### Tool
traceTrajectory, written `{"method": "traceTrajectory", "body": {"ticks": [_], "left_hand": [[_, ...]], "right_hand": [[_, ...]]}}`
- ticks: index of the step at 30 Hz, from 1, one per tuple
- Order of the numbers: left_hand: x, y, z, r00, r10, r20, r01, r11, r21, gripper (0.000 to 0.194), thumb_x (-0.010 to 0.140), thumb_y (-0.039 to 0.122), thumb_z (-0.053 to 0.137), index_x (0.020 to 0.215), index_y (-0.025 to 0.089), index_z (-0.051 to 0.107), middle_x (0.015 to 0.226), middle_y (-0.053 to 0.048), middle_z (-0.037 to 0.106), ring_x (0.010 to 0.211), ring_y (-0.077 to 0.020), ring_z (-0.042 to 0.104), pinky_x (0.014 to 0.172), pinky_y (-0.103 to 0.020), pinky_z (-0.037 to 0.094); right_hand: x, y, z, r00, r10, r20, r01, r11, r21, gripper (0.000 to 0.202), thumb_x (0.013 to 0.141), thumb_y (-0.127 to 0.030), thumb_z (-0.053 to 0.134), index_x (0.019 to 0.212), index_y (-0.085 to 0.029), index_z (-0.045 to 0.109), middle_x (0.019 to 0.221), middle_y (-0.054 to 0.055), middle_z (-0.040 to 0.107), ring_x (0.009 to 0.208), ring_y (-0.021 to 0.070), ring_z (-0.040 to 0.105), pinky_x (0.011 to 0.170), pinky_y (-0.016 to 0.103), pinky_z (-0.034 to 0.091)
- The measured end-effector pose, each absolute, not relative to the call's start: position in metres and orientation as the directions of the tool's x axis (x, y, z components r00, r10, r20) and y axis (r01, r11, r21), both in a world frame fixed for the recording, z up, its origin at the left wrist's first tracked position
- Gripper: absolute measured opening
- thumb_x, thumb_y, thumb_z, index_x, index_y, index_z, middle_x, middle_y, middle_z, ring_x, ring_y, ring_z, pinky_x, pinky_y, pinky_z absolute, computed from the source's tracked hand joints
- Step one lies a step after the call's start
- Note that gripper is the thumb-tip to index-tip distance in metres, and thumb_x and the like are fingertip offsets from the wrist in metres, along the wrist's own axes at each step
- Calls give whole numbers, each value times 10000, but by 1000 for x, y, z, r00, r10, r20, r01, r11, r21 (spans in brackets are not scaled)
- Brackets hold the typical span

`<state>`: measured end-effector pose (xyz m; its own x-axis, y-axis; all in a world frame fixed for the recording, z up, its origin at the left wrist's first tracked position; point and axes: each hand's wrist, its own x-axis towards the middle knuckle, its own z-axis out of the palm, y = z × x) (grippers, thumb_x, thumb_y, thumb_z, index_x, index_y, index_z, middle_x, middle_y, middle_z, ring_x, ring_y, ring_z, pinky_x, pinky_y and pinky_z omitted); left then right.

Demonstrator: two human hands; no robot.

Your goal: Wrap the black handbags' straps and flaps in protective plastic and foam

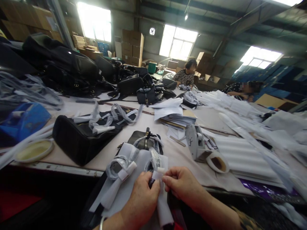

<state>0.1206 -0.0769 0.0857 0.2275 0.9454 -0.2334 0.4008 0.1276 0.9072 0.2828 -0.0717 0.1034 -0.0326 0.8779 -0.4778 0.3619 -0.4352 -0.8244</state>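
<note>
A black bag (138, 138) lies in front of me at the table's front edge, with white sheets (130, 188) over its near part. Its straps are wrapped in clear plastic and white foam; one wrapped strap (117, 167) is coiled at left. My left hand (145, 195) is closed round the right wrapped strap (153, 158), thumb and forefinger close together. Beside it, my right hand (183, 183) pinches the end of a small white strip (157, 175) lying across that strap. What is under my fingers is partly hidden.
A larger black bag (76, 137) stands at left, near a yellow-filled round lid (35, 150). To the right are a grey tape dispenser (195, 143), a tape roll (217, 162) and stacked papers (171, 110). Black bags (130, 86) are piled behind; two people work across the table.
</note>
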Motion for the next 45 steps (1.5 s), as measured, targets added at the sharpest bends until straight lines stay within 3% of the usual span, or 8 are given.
{"method": "traceTrajectory", "body": {"ticks": [6, 15, 26, 30, 34, 39, 42, 45], "left_hand": [[122, -78, 86, 230, 947, -222, 408, 113, 906, 219, 864, 346, 479, 782, 183, 600, 895, -106, 669, 870, -276, 616, 800, -386, 442], [116, -79, 87, 396, 849, -350, 46, 362, 931, 367, 899, 445, 572, 1054, 132, 685, 936, -95, 731, 787, -219, 632, 671, -292, 469], [120, -80, 88, 588, 753, -294, -449, 607, 656, 251, 896, 366, 661, 985, 136, 709, 870, -85, 728, 828, -193, 673, 756, -278, 505], [122, -80, 91, 597, 747, -293, -423, 603, 676, 261, 874, 397, 650, 978, 165, 708, 882, -83, 730, 819, -209, 670, 788, -317, 526], [121, -81, 89, 527, 780, -337, -301, 542, 785, 385, 882, 474, 617, 1096, 161, 685, 906, -85, 731, 872, -239, 673, 786, -334, 532], [123, -83, 90, 436, 820, -370, -56, 435, 899, 436, 918, 511, 565, 1108, 135, 680, 929, -84, 738, 855, -232, 667, 765, -315, 521], [123, -82, 94, 436, 810, -392, 14, 429, 903, 475, 937, 529, 517, 1135, 125, 671, 980, -105, 743, 832, -242, 677, 722, -321, 534], [119, -80, 98, 408, 857, -315, 132, 286, 949, 465, 946, 500, 518, 1244, 163, 635, 1142, -118, 726, 1022, -271, 669, 907, -350, 529]], "right_hand": [[280, -73, 113, 18, 833, -552, 222, -542, -811, 340, 729, -257, 683, 1032, -122, 606, 502, -56, 612, 319, 62, 358, 344, 200, 228], [290, -67, 100, -191, 840, -507, 70, -504, -861, 210, 684, -337, 719, 691, -154, 616, 500, -36, 597, 358, 37, 307, 373, 197, 180], [301, -65, 93, -401, 891, -213, 12, -227, -974, 466, 815, -607, 670, 694, -168, 569, 520, -54, 531, 481, 76, 409, 519, 220, 322], [301, -68, 103, -417, 882, -221, 46, -222, -974, 319, 878, -458, 612, 752, -168, 576, 571, -44, 557, 516, 86, 440, 549, 215, 365], [295, -72, 112, -286, 938, -197, 289, -111, -951, 206, 870, -225, 525, 673, -172, 555, 574, -30, 564, 529, 100, 478, 526, 208, 364], [290, -72, 112, -230, 972, -51, 518, 77, -852, 210, 855, -151, 490, 676, -167, 599, 666, 0, 642, 618, 122, 541, 565, 216, 367], [292, -72, 106, -160, 985, -58, 494, 29, -869, 198, 868, -202, 503, 716, -165, 624, 702, 19, 664, 655, 142, 569, 599, 230, 394], [293, -74, 101, -80, 986, -148, 314, -116, -942, 258, 889, -292, 499, 703, -161, 620, 644, 4, 605, 629, 138, 537, 600, 231, 407]]}}
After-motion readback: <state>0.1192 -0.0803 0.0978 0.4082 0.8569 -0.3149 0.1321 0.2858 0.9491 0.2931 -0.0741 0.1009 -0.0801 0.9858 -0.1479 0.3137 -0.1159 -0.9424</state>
